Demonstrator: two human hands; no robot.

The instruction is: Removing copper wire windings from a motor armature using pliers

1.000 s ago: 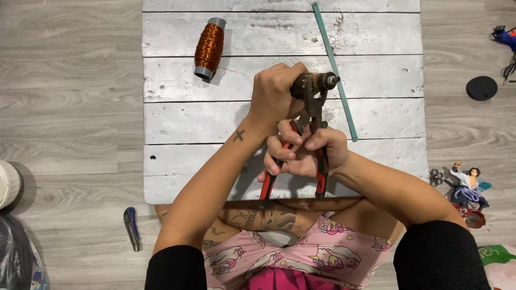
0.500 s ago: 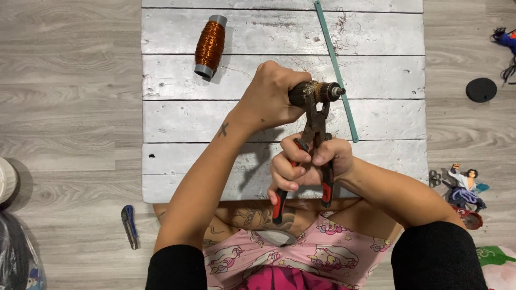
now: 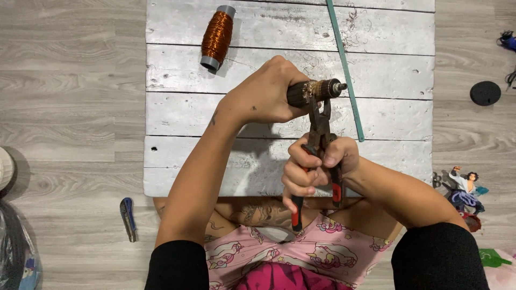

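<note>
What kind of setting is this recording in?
Probably a home floor used as a craft spot: a white plank board lies on grey wood-look flooring, with a copper wire spool on it and a toy figurine beside it.

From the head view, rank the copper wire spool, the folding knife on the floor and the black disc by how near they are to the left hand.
1. Copper wire spool: on the board, just up and left of the left hand.
2. Folding knife: on the floor, down to the left.
3. Black disc: on the floor, far right.

glossy copper wire spool [image 3: 217, 37], weathered whitewashed boards [image 3: 387, 70]
</note>
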